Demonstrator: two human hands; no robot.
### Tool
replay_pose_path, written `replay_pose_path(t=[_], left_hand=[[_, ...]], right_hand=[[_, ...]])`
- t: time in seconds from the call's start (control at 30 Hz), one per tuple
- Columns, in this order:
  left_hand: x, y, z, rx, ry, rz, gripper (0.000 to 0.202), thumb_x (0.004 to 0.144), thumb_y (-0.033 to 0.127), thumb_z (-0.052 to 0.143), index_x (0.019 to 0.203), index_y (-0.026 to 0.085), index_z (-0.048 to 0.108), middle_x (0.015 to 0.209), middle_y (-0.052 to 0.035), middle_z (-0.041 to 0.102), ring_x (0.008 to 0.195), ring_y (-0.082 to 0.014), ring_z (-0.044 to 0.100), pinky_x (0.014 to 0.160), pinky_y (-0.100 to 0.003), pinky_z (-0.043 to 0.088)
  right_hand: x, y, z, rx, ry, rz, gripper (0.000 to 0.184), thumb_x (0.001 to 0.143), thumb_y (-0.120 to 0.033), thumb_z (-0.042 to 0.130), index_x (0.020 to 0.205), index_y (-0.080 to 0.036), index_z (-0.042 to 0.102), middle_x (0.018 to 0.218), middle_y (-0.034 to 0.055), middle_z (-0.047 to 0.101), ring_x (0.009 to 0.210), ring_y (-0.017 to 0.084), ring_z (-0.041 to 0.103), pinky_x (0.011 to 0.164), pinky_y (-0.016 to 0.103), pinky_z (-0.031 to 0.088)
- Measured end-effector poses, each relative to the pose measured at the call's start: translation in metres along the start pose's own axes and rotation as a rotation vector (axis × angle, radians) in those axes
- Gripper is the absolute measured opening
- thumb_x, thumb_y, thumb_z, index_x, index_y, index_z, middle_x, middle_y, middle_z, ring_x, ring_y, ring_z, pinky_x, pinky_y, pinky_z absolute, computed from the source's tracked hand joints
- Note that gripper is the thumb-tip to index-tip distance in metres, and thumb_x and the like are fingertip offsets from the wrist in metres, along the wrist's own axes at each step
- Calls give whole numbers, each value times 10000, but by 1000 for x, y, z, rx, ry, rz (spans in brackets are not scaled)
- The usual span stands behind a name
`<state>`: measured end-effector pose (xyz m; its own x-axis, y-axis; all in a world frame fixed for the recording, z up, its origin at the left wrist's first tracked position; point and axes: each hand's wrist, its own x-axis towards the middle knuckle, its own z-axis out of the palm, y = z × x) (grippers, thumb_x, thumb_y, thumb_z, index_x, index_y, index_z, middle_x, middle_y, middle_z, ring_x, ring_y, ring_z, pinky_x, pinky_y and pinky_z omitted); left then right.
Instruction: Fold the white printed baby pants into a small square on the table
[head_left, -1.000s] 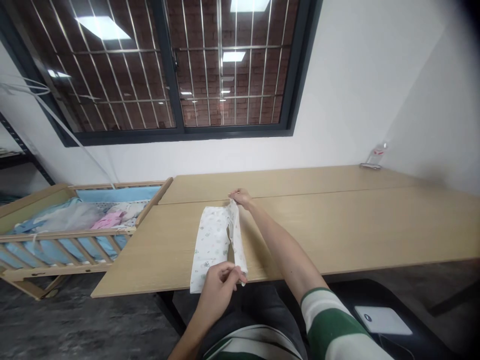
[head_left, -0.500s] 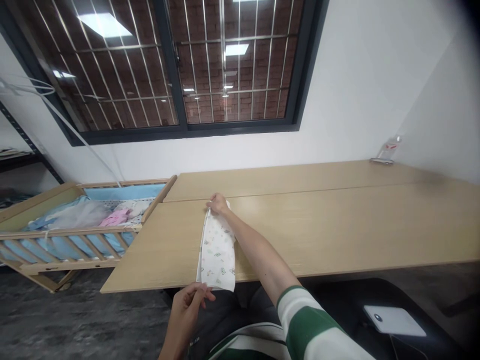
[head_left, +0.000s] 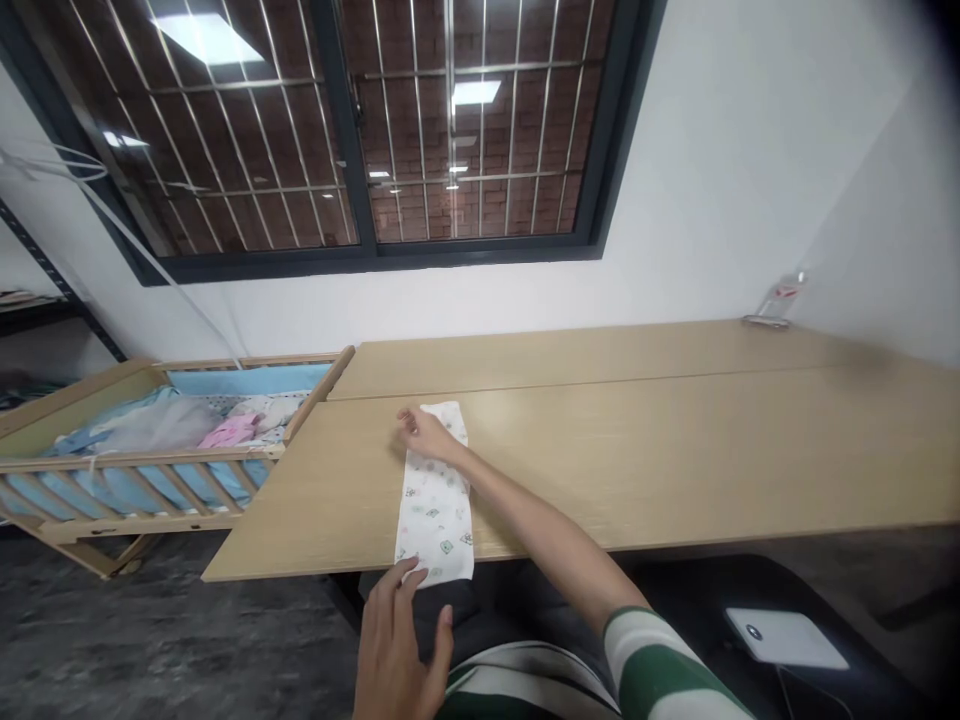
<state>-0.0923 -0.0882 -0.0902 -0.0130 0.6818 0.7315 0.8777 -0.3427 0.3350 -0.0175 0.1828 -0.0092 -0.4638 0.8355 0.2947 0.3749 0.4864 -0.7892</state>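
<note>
A folded white cloth with a small printed pattern (head_left: 433,520) lies lengthwise on the table, its near end hanging slightly past the front edge. Over its far part is my right hand (head_left: 426,434), with curled fingers that reach beyond the cloth's left side; I see nothing in them. My left hand (head_left: 401,640) is at the table's front edge with its fingers apart. Its fingertips are at the near left corner of the cloth, and whether they touch it is hard to tell.
The wooden table (head_left: 637,450) has a seam along its length. A crib (head_left: 142,465) with blue lining and bedding adjoins its left end. A clear bottle (head_left: 784,295) is at the back right. A white phone (head_left: 787,638) rests on a dark surface at lower right.
My right hand has let go of the cloth's far end and shifted left and nearer. My left hand has released the near corner and spread its fingers. The cloth now lies flatter, its layers aligned.
</note>
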Motion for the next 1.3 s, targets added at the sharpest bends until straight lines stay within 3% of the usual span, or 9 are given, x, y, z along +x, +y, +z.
replay_pose_path(t=[0.1, 0.17, 0.27, 0.37, 0.5, 0.63, 0.93, 1.1, 1.3], left_hand=[[-2, 14, 8, 128, -81, 90, 562, 951, 267, 512, 1480, 121, 389, 1447, -186, 544, 1372, -291, 479, 1036, -416, 438], [-6, 12, 15, 244, -109, 93, 620, 955, 281, 501, 1529, 121, 330, 1470, -193, 534, 1395, -313, 456, 1026, -433, 423], [-14, 0, 24, 356, -109, 143, 627, 945, 317, 523, 1528, 148, 367, 1407, -193, 599, 1337, -343, 516, 1022, -469, 396], [-19, -8, 28, 380, -114, 188, 615, 937, 344, 540, 1512, 164, 417, 1375, -189, 628, 1281, -351, 566, 1031, -474, 378], [-14, 1, 25, 349, -153, 109, 633, 950, 315, 507, 1552, 178, 366, 1500, -177, 520, 1364, -347, 501, 1072, -475, 346], [-9, 12, 21, 329, -172, 40, 606, 962, 280, 481, 1552, 187, 375, 1556, -160, 454, 1404, -347, 458, 1094, -486, 326], [-7, 4, 18, 362, -162, 116, 632, 950, 266, 504, 1561, 203, 355, 1544, -134, 477, 1374, -309, 491, 1026, -430, 379], [-4, 7, 19, 389, -183, 80, 553, 953, 242, 492, 1503, 199, 457, 1544, -135, 477, 1373, -305, 487, 1031, -440, 380], [6, 14, 32, 338, -201, 126, 536, 963, 359, 520, 1472, 192, 504, 1521, -141, 507, 1353, -312, 500, 990, -424, 400]], right_hand=[[-53, -21, 0, -32, -312, -294, 494, 922, -379, 656, 1364, -189, 548, 1356, 126, 626, 1220, 224, 606, 1009, 332, 470], [-85, -30, -1, -94, -477, -408, 558, 961, -437, 602, 1460, -211, 495, 1500, 122, 518, 1378, 230, 492, 1126, 340, 385], [-118, -34, -4, -197, -609, -466, 587, 1018, -465, 488, 1541, -209, 414, 1604, 116, 379, 1506, 223, 302, 1221, 347, 245], [-130, -24, -6, -285, -650, -428, 600, 1041, -496, 413, 1565, -205, 377, 1633, 114, 305, 1539, 222, 206, 1251, 386, 156], [-114, -5, -11, -372, -625, -344, 606, 1033, -557, 391, 1578, -297, 335, 1665, 46, 221, 1552, 215, 145, 1260, 421, 84], [-75, 16, -17, -472, -616, -251, 677, 1026, -618, 318, 1604, -272, 253, 1678, 53, 145, 1561, 226, 87, 1257, 443, 44], [14, 72, -31, -637, -450, -40, 706, 1019, -638, 256, 1613, -257, 230, 1680, 45, 109, 1563, 243, 64, 1249, 446, 47], [27, 87, -38, -634, -397, -71, 679, 1028, -584, 290, 1608, -232, 260, 1671, 56, 164, 1556, 261, 119, 1246, 443, 91], [21, 103, -60, -618, -368, -92, 653, 1033, -572, 301, 1593, -237, 314, 1666, 39, 194, 1552, 242, 149, 1254, 397, 96]])
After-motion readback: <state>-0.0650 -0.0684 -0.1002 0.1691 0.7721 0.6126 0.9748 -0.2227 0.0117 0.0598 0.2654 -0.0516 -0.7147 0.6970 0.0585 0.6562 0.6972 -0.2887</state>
